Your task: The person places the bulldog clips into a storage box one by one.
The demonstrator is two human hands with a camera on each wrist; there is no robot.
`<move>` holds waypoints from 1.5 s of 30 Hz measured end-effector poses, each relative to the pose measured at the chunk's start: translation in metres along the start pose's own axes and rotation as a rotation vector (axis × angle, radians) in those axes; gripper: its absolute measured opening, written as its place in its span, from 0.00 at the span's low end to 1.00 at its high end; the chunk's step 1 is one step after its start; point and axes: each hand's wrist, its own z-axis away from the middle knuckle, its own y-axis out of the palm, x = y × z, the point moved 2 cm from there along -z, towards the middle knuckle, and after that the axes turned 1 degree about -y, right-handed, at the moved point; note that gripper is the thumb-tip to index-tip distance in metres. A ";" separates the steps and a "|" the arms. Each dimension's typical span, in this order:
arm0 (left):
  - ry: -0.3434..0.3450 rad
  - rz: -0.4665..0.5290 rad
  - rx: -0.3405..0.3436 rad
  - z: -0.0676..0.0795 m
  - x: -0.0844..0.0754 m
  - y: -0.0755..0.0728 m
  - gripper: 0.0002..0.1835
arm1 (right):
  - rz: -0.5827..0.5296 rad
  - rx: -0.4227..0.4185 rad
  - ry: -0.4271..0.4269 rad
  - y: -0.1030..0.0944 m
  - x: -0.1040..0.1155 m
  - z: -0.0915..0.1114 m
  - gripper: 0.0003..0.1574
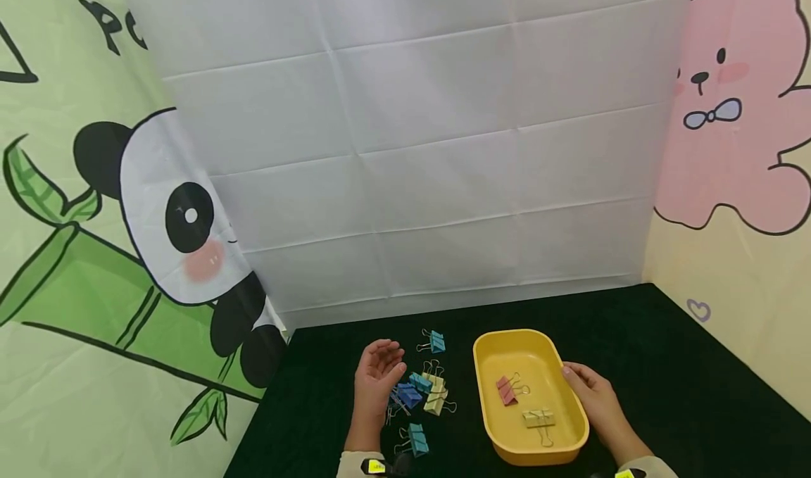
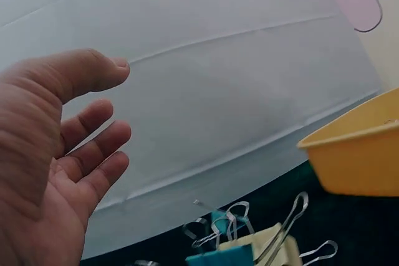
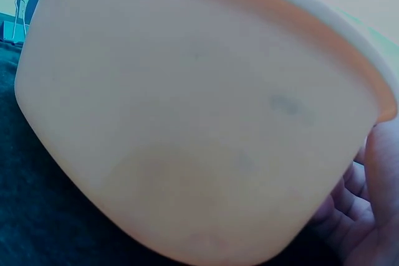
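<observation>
My left hand [image 1: 378,386] is raised beside a cluster of binder clips, its fingers loosely bent and holding nothing. The cluster has a blue binder clip [image 1: 408,395], a teal one and cream binder clips [image 1: 435,403]. In the left wrist view, the palm stands apart from the clips [image 2: 224,256]. On the right, my right hand [image 1: 595,397] grips the side of a yellow plastic bin [image 1: 532,455] at its rim. Inside the bin lie a pink binder clip [image 1: 507,391] and a cream binder clip [image 1: 538,419]. The bin's wall [image 3: 199,116] hides part of the right fingers.
One teal binder clip [image 1: 435,341] lies beyond the cluster, and another teal clip [image 1: 416,439] lies nearer. A dark green cloth [image 1: 671,365] covers the table. White sheeting [image 1: 443,182] hangs behind, with printed fabric on both sides.
</observation>
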 end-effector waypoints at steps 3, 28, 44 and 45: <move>-0.027 0.003 -0.080 0.003 0.006 -0.015 0.28 | 0.003 0.000 -0.002 -0.001 0.000 0.000 0.50; -0.262 0.008 -0.077 0.020 0.054 -0.046 0.55 | 0.018 0.003 -0.003 0.001 0.002 0.001 0.50; -0.302 -0.107 0.006 0.021 0.060 -0.045 0.51 | 0.012 -0.003 0.001 0.001 0.000 0.001 0.47; -0.303 -0.114 0.009 0.020 0.061 -0.045 0.50 | 0.014 -0.003 0.000 0.001 0.000 0.000 0.48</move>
